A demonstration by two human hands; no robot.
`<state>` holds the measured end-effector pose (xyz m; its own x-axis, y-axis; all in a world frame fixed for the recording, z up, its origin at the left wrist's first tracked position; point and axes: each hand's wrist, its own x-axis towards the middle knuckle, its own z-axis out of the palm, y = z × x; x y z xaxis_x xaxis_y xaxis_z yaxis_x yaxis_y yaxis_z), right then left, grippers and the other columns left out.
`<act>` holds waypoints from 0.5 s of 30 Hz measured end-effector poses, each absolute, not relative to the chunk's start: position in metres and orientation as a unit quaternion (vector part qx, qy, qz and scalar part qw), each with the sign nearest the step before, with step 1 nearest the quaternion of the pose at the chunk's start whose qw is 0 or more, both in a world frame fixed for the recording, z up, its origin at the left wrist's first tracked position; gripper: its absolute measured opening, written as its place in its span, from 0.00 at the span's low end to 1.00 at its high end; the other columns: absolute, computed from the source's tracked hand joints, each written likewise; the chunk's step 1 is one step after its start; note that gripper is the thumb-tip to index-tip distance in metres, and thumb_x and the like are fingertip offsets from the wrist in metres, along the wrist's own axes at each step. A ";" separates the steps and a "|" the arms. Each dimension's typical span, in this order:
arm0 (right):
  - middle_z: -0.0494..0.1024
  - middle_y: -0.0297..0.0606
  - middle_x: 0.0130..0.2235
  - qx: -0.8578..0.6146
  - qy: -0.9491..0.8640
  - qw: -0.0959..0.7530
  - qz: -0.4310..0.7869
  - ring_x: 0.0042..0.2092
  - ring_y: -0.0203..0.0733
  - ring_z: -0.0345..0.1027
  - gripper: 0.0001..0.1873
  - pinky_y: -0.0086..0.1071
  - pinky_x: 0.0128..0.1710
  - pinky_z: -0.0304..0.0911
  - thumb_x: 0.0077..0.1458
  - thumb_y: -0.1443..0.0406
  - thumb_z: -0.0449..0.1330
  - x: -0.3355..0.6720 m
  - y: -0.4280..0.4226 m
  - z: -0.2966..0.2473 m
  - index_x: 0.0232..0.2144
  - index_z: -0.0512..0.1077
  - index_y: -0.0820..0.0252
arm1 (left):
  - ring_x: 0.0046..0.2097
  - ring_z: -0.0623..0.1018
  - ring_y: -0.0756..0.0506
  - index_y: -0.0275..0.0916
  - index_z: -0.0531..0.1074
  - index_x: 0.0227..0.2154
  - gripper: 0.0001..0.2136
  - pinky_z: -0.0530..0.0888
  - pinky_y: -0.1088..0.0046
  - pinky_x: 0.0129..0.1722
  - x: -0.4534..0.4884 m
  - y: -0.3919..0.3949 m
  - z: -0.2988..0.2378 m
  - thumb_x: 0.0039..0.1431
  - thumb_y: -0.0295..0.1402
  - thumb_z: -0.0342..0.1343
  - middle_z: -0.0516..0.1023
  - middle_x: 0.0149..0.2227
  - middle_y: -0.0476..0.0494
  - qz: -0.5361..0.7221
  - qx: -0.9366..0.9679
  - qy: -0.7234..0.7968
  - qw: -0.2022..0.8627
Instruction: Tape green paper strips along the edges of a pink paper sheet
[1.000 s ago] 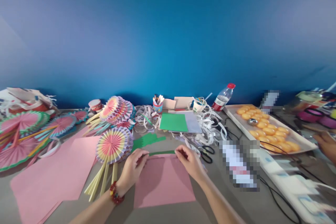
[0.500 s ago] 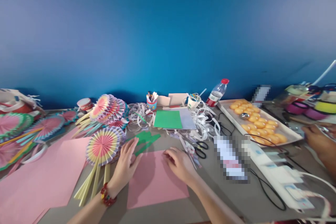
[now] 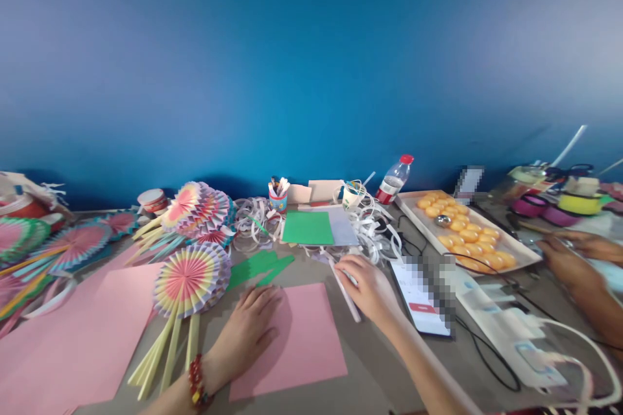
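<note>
My left hand [image 3: 253, 324] lies flat with its fingers spread over the left edge of a square of pink paper [image 3: 311, 343]. A bracelet of red beads [image 3: 197, 382] is on that wrist. My right hand [image 3: 367, 292] is just right of the paper, its fingers curled down beside a pale, narrow strip [image 3: 346, 295]. What those fingers close on is hidden under the hand. Dark green paper pieces [image 3: 263, 267] lie behind the pink square. A round pleated paper fan [image 3: 189, 279] with pale yellow sticks is left of my left hand.
Green paper [image 3: 309, 227] sits amid white paper strips [image 3: 377, 230]. To the right are a phone [image 3: 421, 305], a power strip [image 3: 506, 324], a bottle [image 3: 392, 183] and a tray [image 3: 528, 258] of orange domes. Another person's hands [image 3: 574, 259] work at far right. Large pink sheets [image 3: 87, 337] lie left.
My right hand has left the pink paper and moved right, over where black-handled scissors lay. My left hand has come down flat on the paper. The view has shifted slightly.
</note>
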<state>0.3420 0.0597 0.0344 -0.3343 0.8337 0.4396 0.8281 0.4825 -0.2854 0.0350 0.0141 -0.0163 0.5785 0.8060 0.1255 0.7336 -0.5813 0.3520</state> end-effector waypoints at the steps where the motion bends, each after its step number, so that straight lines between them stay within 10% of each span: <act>1: 0.77 0.40 0.41 -0.520 -0.812 0.266 -0.016 0.44 0.43 0.70 0.11 0.33 0.46 0.64 0.64 0.67 0.52 0.347 0.065 0.035 0.38 0.74 0.56 | 0.63 0.63 0.37 0.45 0.62 0.62 0.26 0.59 0.48 0.64 0.035 0.014 -0.016 0.60 0.28 0.54 0.66 0.63 0.41 0.136 0.877 0.440 0.136; 8: 0.73 0.45 0.54 -0.515 -0.824 0.225 -0.071 0.54 0.52 0.64 0.22 0.43 0.54 0.58 0.57 0.71 0.55 0.336 0.117 0.026 0.53 0.72 0.56 | 0.63 0.64 0.37 0.44 0.64 0.61 0.23 0.60 0.49 0.64 0.036 0.012 -0.006 0.63 0.32 0.54 0.66 0.62 0.40 0.138 0.870 0.445 0.158; 15: 0.81 0.42 0.40 -0.528 -0.799 0.274 -0.086 0.40 0.44 0.72 0.17 0.32 0.38 0.62 0.60 0.69 0.50 0.349 0.170 0.041 0.45 0.76 0.57 | 0.64 0.64 0.36 0.44 0.66 0.59 0.26 0.58 0.46 0.65 0.039 0.010 0.000 0.56 0.28 0.57 0.66 0.63 0.40 0.130 0.868 0.453 0.156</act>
<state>0.3490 0.1695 0.0406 -0.2919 0.7975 0.5280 0.8913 0.4271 -0.1523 0.0394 0.0103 -0.0001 0.5554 0.8274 0.0832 0.7464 -0.5401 0.3887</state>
